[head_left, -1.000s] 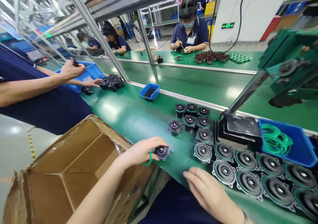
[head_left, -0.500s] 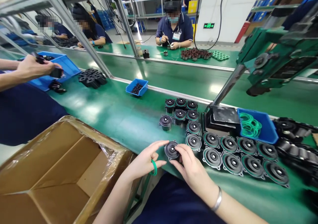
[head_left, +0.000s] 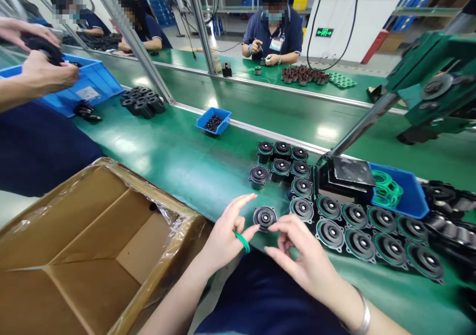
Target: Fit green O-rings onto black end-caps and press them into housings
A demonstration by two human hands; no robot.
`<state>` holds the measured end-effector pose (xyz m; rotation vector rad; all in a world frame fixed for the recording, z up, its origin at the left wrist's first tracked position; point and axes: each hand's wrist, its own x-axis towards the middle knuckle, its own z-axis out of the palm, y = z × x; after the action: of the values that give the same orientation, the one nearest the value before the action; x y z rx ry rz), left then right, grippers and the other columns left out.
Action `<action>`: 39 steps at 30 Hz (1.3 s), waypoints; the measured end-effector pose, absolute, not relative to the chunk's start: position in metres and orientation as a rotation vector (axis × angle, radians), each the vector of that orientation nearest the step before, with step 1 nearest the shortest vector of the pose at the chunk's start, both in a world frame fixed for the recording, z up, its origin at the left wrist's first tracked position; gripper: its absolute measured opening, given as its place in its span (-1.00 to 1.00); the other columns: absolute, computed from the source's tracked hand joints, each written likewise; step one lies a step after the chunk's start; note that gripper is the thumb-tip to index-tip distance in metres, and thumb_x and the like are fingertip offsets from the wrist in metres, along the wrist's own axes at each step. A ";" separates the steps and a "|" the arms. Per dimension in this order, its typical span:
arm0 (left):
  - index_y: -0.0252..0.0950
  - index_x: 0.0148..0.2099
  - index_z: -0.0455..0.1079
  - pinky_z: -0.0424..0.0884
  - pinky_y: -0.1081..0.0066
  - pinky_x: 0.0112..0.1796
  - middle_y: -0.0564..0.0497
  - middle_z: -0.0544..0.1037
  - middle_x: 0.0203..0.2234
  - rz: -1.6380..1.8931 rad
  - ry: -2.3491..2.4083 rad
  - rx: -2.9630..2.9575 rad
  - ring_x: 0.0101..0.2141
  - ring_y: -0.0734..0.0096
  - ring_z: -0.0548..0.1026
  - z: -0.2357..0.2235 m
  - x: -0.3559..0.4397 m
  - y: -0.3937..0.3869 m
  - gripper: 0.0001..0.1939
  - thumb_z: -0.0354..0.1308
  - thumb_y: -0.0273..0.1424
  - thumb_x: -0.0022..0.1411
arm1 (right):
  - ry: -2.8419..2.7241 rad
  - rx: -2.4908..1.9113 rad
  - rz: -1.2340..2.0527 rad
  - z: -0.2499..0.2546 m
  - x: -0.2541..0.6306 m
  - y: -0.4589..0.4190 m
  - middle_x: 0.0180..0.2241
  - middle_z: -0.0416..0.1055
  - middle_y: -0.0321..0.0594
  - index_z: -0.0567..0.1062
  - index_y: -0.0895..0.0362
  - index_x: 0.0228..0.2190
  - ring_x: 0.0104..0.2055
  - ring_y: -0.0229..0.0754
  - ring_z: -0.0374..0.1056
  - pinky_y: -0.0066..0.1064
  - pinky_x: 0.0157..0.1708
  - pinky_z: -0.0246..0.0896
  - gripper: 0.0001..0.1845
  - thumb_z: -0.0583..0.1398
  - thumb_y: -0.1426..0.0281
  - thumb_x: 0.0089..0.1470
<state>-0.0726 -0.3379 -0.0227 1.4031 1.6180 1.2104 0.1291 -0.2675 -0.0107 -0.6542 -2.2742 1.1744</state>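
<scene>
A round black motor-like part (head_left: 265, 217), with stepped rings and a pale shaft at its centre, sits upright on the green bench before me. To its left is my left hand (head_left: 229, 233), index finger and thumb stretched apart, the thumb tip near the part's lower edge. Several green rubber rings (head_left: 242, 242) are looped round that thumb. My right hand (head_left: 307, 255) is open at the lower right of the part. Its fingertips reach the rim, perhaps touching, while its thumb stands apart. Similar black parts (head_left: 330, 233), many with a green ring, stand in rows to the right.
A blue bin of green rings (head_left: 418, 194) stands behind the rows, beside a black block (head_left: 351, 171) under a green press (head_left: 435, 80). Left are a large cardboard box (head_left: 85, 216) and a small blue bin (head_left: 223, 129). Co-workers' hands (head_left: 48, 70) handle a black part.
My right hand has let go of the black part and drawn slightly right and down. My left fingers have spread wider. The whole view has shifted, and the left co-worker's hands have risen.
</scene>
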 end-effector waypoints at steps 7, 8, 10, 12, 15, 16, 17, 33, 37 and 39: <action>-0.23 0.08 0.40 0.53 0.37 -0.10 -0.09 0.54 -0.06 1.371 1.639 1.765 -0.26 0.41 0.56 -0.017 -0.060 -0.335 -0.71 0.13 -0.50 0.33 | -2.049 -0.674 1.693 -0.008 0.106 -0.266 -0.41 0.26 -0.33 0.38 0.16 -0.46 -0.49 -0.39 0.30 -0.56 -0.51 0.30 -0.68 0.26 0.20 0.17; -0.24 0.02 0.44 0.54 0.38 -0.09 -0.08 0.58 -0.12 1.380 1.588 1.844 -0.19 0.37 0.58 -0.020 -0.062 -0.336 -0.76 0.13 -0.50 0.33 | -1.973 -0.712 1.803 -0.009 0.107 -0.266 -0.41 0.27 -0.34 0.37 0.17 -0.47 -0.53 -0.41 0.32 -0.56 -0.54 0.29 -0.65 0.29 0.17 0.12; -0.26 -0.01 0.48 0.57 0.41 -0.11 -0.09 0.62 -0.17 1.384 1.470 1.994 -0.15 0.34 0.60 -0.026 -0.066 -0.341 -0.78 0.13 -0.52 0.33 | -1.828 -0.756 2.033 -0.010 0.110 -0.265 -0.45 0.29 -0.36 0.36 0.18 -0.47 -0.58 -0.41 0.35 -0.58 -0.59 0.28 -0.61 0.34 0.15 0.06; -0.25 0.07 0.46 0.59 0.43 -0.13 -0.11 0.64 -0.14 1.404 1.368 2.069 -0.15 0.33 0.62 -0.031 -0.071 -0.348 -0.70 0.11 -0.55 0.34 | -1.733 -0.733 2.215 -0.009 0.114 -0.263 -0.52 0.31 -0.37 0.35 0.18 -0.48 -0.60 -0.39 0.36 -0.60 -0.61 0.27 -0.60 0.36 0.16 0.04; -0.15 0.18 0.41 0.63 0.49 -0.22 -0.09 0.63 -0.08 1.443 1.301 1.938 -0.13 0.33 0.63 -0.035 -0.080 -0.358 -0.58 0.10 -0.58 0.34 | -1.704 -0.678 2.223 -0.005 0.118 -0.258 -0.53 0.33 -0.35 0.33 0.17 -0.47 -0.61 -0.37 0.37 -0.57 -0.62 0.29 -0.60 0.31 0.15 0.09; -0.12 0.17 0.42 0.63 0.49 -0.24 -0.09 0.62 -0.08 1.474 1.316 1.856 -0.14 0.33 0.63 -0.036 -0.083 -0.360 -0.58 0.11 -0.57 0.34 | -1.753 -0.688 2.085 -0.003 0.119 -0.256 -0.50 0.34 -0.34 0.34 0.17 -0.46 -0.60 -0.37 0.37 -0.56 -0.61 0.30 -0.62 0.29 0.15 0.13; -0.10 0.14 0.45 0.63 0.47 -0.24 -0.08 0.61 -0.08 1.515 1.342 1.767 -0.17 0.33 0.64 -0.036 -0.087 -0.361 -0.60 0.12 -0.57 0.34 | -1.840 -0.700 1.872 -0.003 0.119 -0.252 -0.47 0.34 -0.32 0.36 0.16 -0.45 -0.57 -0.37 0.37 -0.55 -0.58 0.33 -0.66 0.26 0.18 0.17; -0.26 -0.18 0.44 0.52 0.43 -0.15 -0.06 0.52 -0.20 1.207 1.449 1.997 -0.20 0.38 0.54 -0.045 -0.090 -0.314 -0.90 0.16 -0.35 0.35 | -2.566 -0.688 0.692 -0.018 0.117 -0.232 -0.36 0.33 -0.29 0.38 0.12 -0.32 -0.35 -0.29 0.34 -0.48 -0.33 0.25 -0.83 0.10 0.32 0.32; -0.27 -0.22 0.41 0.50 0.47 -0.19 -0.04 0.51 -0.24 1.164 1.477 2.037 -0.24 0.40 0.54 -0.042 -0.096 -0.312 -0.89 0.14 -0.35 0.36 | -2.538 -0.696 0.721 -0.021 0.117 -0.232 -0.36 0.32 -0.28 0.35 0.12 -0.30 -0.35 -0.29 0.33 -0.47 -0.34 0.25 -0.81 0.08 0.28 0.34; -0.26 -0.20 0.41 0.51 0.48 -0.19 -0.05 0.52 -0.23 1.169 1.467 2.063 -0.24 0.41 0.55 -0.043 -0.098 -0.312 -0.88 0.12 -0.34 0.37 | -2.525 -0.697 0.757 -0.022 0.117 -0.232 -0.33 0.32 -0.26 0.35 0.12 -0.27 -0.32 -0.28 0.33 -0.46 -0.30 0.26 -0.83 0.08 0.28 0.33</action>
<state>-0.0977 -0.3118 -0.0432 2.0630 1.4668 1.1686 0.1167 -0.2320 -0.0219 -0.6973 -2.5253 0.7573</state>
